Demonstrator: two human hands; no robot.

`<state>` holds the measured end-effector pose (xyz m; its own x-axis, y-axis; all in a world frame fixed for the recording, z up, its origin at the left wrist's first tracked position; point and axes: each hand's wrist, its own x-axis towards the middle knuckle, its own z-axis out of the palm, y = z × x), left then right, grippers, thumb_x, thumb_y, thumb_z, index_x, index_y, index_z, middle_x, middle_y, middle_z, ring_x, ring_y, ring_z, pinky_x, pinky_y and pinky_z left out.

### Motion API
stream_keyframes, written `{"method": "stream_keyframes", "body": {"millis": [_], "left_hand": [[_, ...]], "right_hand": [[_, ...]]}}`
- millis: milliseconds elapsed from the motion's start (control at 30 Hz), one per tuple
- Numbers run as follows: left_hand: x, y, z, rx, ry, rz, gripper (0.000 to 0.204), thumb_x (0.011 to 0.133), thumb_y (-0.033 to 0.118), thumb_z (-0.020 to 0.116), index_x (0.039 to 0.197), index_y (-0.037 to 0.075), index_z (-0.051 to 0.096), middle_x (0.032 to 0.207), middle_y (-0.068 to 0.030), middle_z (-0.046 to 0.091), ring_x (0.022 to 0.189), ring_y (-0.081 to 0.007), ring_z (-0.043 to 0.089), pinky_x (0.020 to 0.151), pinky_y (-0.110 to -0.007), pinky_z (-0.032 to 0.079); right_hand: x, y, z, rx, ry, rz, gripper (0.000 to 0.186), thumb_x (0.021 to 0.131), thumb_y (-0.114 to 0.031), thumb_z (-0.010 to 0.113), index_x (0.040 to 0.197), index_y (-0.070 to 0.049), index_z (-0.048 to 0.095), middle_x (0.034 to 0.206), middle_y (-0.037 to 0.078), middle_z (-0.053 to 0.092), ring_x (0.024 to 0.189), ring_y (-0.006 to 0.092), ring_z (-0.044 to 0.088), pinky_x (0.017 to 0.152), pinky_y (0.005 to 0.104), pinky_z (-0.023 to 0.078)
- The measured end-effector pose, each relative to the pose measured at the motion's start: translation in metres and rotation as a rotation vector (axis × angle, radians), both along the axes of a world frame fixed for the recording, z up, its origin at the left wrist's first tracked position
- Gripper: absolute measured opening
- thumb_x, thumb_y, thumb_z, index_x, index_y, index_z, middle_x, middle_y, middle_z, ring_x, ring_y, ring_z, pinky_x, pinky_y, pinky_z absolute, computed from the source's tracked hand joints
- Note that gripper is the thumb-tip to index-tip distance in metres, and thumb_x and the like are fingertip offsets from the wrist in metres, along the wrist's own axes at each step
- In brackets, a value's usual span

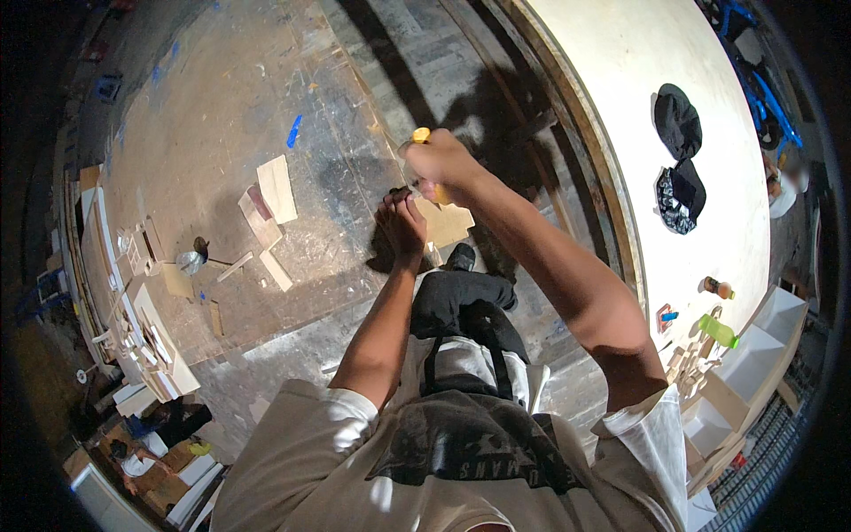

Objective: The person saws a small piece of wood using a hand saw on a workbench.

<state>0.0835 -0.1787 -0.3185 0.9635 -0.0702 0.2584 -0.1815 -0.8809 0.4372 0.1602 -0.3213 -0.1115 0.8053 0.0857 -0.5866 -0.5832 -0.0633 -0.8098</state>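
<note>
My right hand [443, 164] is closed around a yellow-handled tool [420, 136] above the edge of the scuffed work table [222, 97]; the tool's working end is unclear. Just below and to its left, my left hand [403, 222] has curled fingers at the table edge, on something dark I cannot make out. A light plywood piece [448, 226] lies at the edge beside both hands. Further left lie several wood offcuts [277, 188] and a blue object [294, 131].
A pale panel [620, 35] carries two black caps [677, 120], bottles and small wood parts, with white boxes [771, 319] beside it. Stacked wood pieces [155, 355] lie at left. Another person [782, 191] is at far right. My foot [461, 257] shows below my hands.
</note>
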Motion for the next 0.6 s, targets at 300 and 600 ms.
{"method": "stream_keyframes", "body": {"millis": [300, 600], "left_hand": [[0.001, -0.004, 0.009, -0.111, -0.15, -0.013, 0.007, 0.089, 0.013, 0.053, 0.094, 0.008, 0.055, 0.088, -0.0138, 0.054, 0.086, -0.0342, 0.052, 0.077, -0.045, 0.039], [0.001, -0.001, 0.01, -0.083, -0.101, -0.005, 0.006, 0.088, 0.012, 0.055, 0.092, 0.008, 0.053, 0.086, -0.0134, 0.053, 0.083, -0.0336, 0.052, 0.075, -0.045, 0.038]], "right_hand": [[-0.027, -0.008, -0.007, 0.183, -0.036, -0.195, 0.031, 0.079, -0.018, 0.055, 0.054, 0.001, 0.053, 0.048, 0.008, 0.049, 0.037, 0.0158, 0.046, 0.035, 0.0343, 0.032], [-0.029, -0.003, -0.014, 0.163, -0.068, -0.118, 0.033, 0.081, -0.025, 0.059, 0.063, 0.002, 0.054, 0.048, 0.007, 0.05, 0.038, 0.0138, 0.047, 0.038, 0.03, 0.036]]}}
